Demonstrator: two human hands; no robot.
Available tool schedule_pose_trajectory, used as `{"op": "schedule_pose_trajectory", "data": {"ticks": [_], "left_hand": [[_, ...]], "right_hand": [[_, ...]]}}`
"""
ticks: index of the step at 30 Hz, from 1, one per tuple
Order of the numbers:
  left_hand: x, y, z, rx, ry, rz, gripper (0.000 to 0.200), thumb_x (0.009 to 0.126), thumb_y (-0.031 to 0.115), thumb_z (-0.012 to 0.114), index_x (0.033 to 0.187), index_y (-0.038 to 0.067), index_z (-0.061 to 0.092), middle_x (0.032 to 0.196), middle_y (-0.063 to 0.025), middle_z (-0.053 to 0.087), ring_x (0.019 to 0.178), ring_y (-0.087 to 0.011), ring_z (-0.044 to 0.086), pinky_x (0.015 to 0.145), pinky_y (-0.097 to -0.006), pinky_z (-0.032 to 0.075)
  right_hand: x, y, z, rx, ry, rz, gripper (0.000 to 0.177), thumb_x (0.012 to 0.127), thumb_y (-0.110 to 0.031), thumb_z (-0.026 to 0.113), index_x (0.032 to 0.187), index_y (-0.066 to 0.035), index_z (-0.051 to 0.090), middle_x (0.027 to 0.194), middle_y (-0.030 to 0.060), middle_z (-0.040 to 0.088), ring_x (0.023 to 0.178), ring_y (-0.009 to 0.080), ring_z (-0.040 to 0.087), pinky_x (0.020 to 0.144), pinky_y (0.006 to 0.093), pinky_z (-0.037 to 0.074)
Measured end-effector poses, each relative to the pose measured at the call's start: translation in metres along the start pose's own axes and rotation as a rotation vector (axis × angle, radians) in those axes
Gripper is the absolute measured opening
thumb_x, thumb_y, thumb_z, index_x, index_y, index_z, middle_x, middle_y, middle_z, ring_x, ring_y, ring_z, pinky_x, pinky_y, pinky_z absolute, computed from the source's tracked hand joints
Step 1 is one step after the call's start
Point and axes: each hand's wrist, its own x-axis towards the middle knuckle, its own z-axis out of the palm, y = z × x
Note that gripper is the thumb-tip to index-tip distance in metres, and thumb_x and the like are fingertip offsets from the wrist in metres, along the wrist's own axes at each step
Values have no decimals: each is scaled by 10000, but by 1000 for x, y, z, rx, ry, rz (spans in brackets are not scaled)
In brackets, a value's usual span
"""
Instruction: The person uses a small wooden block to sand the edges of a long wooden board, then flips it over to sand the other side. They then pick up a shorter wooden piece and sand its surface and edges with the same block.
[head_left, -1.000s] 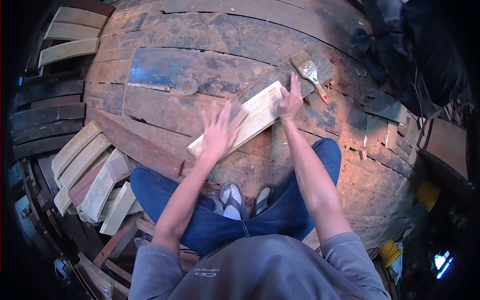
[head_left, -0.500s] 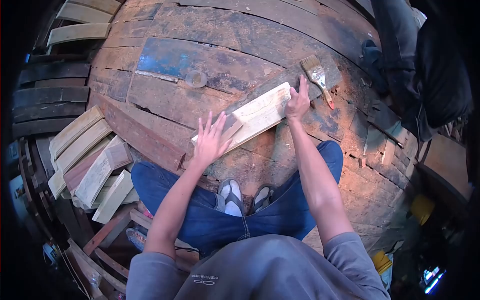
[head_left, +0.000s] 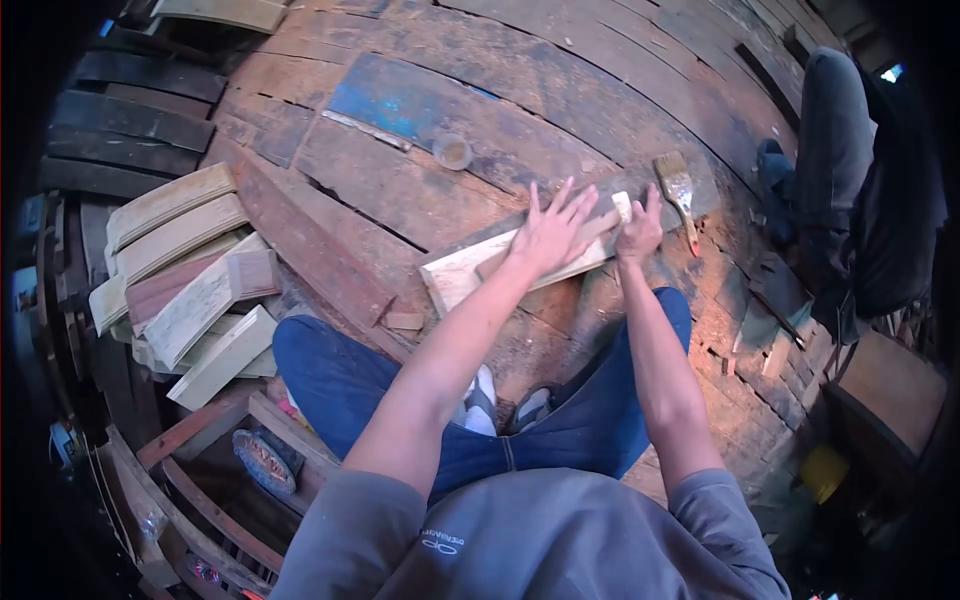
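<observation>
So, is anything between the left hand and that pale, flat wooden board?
Yes: a narrow, flat brown strip, probably wood, lies under the left hand, on top of the pale, flat wooden board.

The left hand (head_left: 547, 240) hides the middle of the pale board (head_left: 453, 275), and the top edge crops a curved plank (head_left: 225, 11).

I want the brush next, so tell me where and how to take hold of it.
Grip the paintbrush by its slim, red-tipped handle, probably best with the right hand from the near side: that end points back toward the camera, bristles away.
</observation>
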Motion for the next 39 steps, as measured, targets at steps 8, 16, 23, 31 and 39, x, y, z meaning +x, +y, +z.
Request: {"op": "schedule_pose_trajectory", "data": {"ticks": [8,16,23,31,39], "left_hand": [[-156,-31,-16,-119,19,-89,934,904,456,678,1630,134,187,1677,-11,262,1563,-312,176,1198,-703,151],[-157,-33,-8,-39,44,-90,951,877,477,682,1629,144,205,1661,-9,300,1553,-298,221,1198,-695,160],[-160,-36,-3,-77,56,-92,961,849,481,705,1623,165,232,1660,16,302,1545,-282,247,1198,-678,179],[-158,-31,-12,-68,45,-119,931,855,477,704,1614,170,262,1645,26,334,1541,-269,255,1208,-657,189],[-160,-32,-6,-46,70,-111,951,846,473,714,1617,174,245,1646,21,333,1539,-272,262,1207,-640,198]], "right_hand": [[3,6,7,-81,7,-40,515,989,-250,503,1415,38,534,1429,249,558,1377,411,479,1196,446,334],[4,-30,-21,52,62,0,528,913,-197,633,1384,22,538,1349,284,593,1302,485,508,1135,489,377],[-14,-201,-148,820,-376,-67,183,905,24,605,1072,17,679,935,120,691,844,202,681,770,320,535],[-5,-343,-290,1724,-851,-593,378,984,-242,627,908,119,708,773,169,670,582,254,618,495,348,474],[-41,-367,-296,2212,-733,-530,297,984,-169,671,854,97,693,724,167,650,509,262,606,438,358,451]]}}
